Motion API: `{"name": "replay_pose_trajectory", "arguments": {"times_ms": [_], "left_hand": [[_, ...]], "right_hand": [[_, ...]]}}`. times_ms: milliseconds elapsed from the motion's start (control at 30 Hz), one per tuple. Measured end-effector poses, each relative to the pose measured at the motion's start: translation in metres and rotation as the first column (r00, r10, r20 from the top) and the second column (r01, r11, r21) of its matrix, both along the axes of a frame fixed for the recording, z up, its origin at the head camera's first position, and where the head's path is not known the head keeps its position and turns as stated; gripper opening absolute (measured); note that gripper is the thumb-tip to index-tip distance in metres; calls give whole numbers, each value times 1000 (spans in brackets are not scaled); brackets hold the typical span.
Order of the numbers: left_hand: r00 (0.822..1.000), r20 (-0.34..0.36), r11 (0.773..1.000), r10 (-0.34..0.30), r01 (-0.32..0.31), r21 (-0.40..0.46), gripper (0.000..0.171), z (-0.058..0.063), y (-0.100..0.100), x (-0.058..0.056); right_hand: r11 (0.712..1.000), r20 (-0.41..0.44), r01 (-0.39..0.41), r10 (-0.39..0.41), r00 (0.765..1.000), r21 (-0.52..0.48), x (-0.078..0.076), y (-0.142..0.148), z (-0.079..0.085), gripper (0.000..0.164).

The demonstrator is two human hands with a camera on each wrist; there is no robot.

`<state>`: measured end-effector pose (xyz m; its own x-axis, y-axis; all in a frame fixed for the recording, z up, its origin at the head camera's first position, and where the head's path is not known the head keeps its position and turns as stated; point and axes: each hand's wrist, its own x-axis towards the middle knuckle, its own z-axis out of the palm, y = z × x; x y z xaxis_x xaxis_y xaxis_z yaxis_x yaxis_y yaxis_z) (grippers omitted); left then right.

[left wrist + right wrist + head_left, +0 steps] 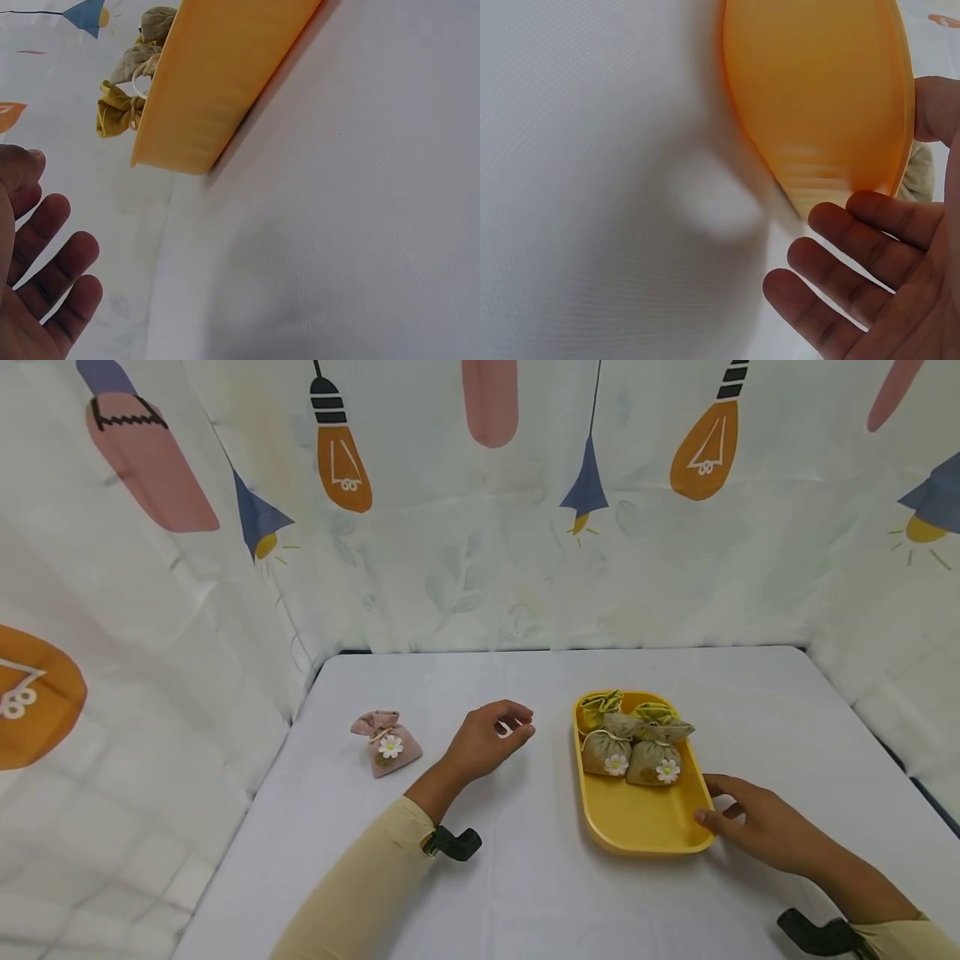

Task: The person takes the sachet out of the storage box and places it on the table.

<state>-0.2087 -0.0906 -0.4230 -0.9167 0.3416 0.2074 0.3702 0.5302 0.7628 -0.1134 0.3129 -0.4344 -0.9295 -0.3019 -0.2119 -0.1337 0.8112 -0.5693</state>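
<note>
A yellow tray [641,818] lies on the table, with several small drawstring pouches in its far half. In front are two olive-grey pouches [654,763] with white flowers; yellow-green pouches [602,705] sit behind them, partly hidden. My right hand [772,827] pinches the tray's right rim near its front corner, thumb over the edge and fingers along the outer wall. Left of the tray, my left hand [491,739] hovers above the table with loosely bent fingers, holding nothing. A pink drawstring pouch [393,750] with a white flower lies farther left.
A white cloth covers the table [525,877]. Hanging fabric [480,568] printed with lamps and bulbs walls in the back and both sides. Dark wrist mounts [456,843] stick out beside both forearms.
</note>
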Motion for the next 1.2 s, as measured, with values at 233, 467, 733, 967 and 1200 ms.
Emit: {"name": "replay_pose_trajectory", "arguments": {"times_ms": [233,467,733,967,1200], "left_hand": [[999,41,999,-35,35,-3,25,0,11,-2],[997,48,998,-61,62,-7,31,-3,20,-3],[994,73,997,-77,78,-9,31,-2,36,-1],[993,49,994,-103,104,-12,23,2,49,0],[991,51,992,-123,124,-20,23,2,60,1]], "right_hand": [[1000,-10,4,-4,1000,1,-1,0,-1,75],[1000,7,7,-7,1000,-6,-1,-1,0,76],[1000,10,9,-8,1000,-19,1,-1,0,75],[999,17,16,-16,1000,-33,1,-2,0,75],[999,10,17,-16,1000,-46,3,-2,0,75]]}}
